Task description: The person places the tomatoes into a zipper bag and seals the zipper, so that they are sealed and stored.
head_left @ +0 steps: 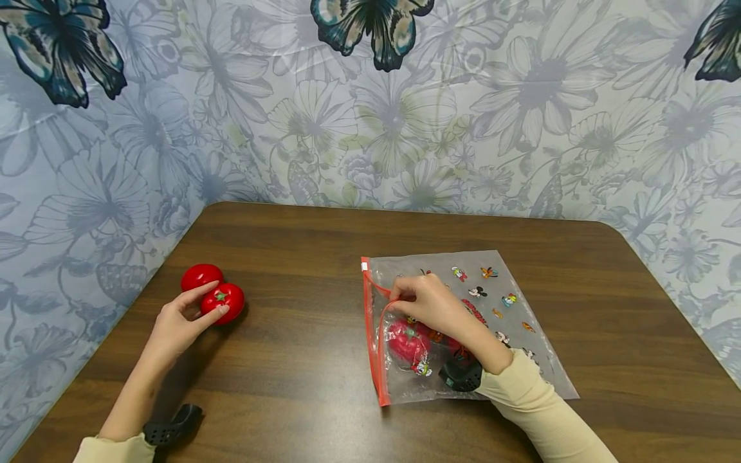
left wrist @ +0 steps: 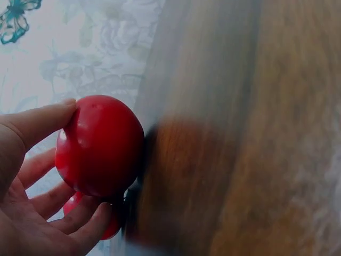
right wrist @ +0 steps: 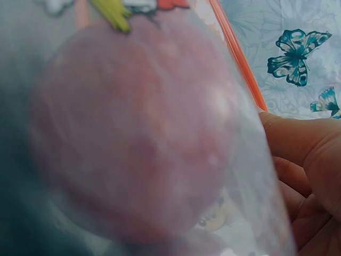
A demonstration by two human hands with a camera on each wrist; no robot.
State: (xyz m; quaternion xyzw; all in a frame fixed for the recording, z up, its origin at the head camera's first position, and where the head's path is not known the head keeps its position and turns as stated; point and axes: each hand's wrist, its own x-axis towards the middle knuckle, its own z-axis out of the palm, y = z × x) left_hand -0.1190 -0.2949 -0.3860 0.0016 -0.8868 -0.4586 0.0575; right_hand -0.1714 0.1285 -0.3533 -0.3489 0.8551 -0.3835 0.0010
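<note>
On the left of the table my left hand (head_left: 179, 326) holds a red tomato (head_left: 223, 304) between thumb and fingers. A second red tomato (head_left: 200, 277) sits right behind it; the left wrist view shows the held tomato (left wrist: 104, 146) large, the other partly covered by the fingers. My right hand (head_left: 429, 302) pinches the orange-red edge of a clear zip bag (head_left: 492, 296) printed with cartoon figures, and the bag's mouth gapes there. Through the plastic a red tomato (head_left: 408, 344) shows, with more red beside it partly hidden by my wrist. Up close, the bagged tomato (right wrist: 133, 133) looks blurred.
Both hands work over a brown wooden table (head_left: 301, 360) with rounded far corners. Behind it hangs a flowered wall covering (head_left: 370, 141) with teal butterflies. Each wrist carries a black band, the left band (head_left: 173, 426) standing out above the table.
</note>
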